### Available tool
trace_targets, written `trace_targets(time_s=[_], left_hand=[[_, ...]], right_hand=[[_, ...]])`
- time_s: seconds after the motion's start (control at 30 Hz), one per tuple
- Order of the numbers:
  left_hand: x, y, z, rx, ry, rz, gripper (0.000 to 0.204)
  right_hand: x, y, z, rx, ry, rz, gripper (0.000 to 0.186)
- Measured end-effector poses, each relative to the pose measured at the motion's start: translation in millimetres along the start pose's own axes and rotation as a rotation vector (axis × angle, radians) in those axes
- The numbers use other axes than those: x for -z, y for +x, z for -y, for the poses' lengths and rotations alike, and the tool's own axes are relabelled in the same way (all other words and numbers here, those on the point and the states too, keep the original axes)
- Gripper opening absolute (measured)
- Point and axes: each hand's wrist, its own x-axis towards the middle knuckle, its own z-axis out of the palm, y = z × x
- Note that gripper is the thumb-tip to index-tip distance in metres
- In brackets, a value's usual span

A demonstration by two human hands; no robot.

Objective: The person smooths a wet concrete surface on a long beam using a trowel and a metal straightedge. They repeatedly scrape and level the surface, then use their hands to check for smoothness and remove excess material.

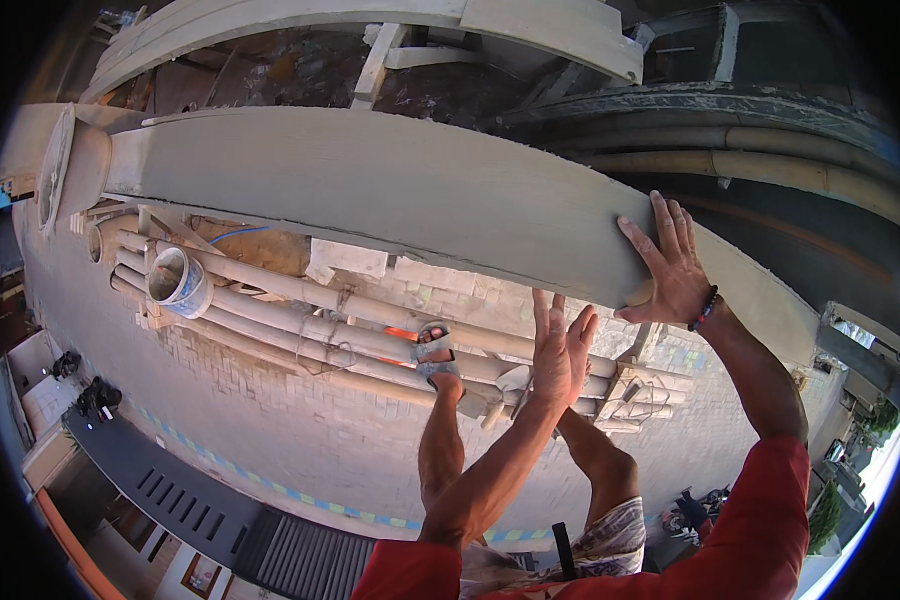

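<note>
A long grey plastered beam (370,185) runs across in front of me, its lower edge slightly rough. My right hand (675,275) lies against the beam's face towards its right part, fingers spread and a bead bracelet at the wrist. Between its thumb and forefinger shows a small tan patch that I cannot make out. Just below the lower edge, my left hand (562,350) is raised with fingers stretched out and nothing in it. Its fingertips reach up to the edge; whether they touch it I cannot tell.
Beneath me is a scaffold of lashed bamboo poles (370,345), with my sandalled foot (434,350) on it. A plaster-smeared bucket (180,283) stands at its left. Far below are paving (270,430) and a dark gate (180,500). More bamboo poles (760,170) run at upper right.
</note>
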Motion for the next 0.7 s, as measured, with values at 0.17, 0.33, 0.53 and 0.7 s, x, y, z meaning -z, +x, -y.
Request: trace_targets(time_s=[0.17, 0.33, 0.53, 0.7], left_hand=[[-19.3, 9.3, 28.2, -0.195, 0.092, 0.029, 0.097], [-14.0, 17.2, 37.3, -0.233, 0.154, -0.009, 0.093], [-7.8, 18.9, 43.4, -0.254, 0.313, -0.008, 0.098], [-10.4, 20.9, 46.0, -0.261, 0.418, -0.033, 0.094]], right_hand=[[-1.8, 0.0, -0.8, 0.026, 0.015, -0.034, 0.116], [-2.3, -0.4, 0.1, 0.022, 0.020, -0.031, 0.115], [-3.4, -0.6, -0.7, 0.036, 0.026, -0.031, 0.119], [-5.4, -2.6, -3.4, 0.037, 0.089, -0.026, 0.120]])
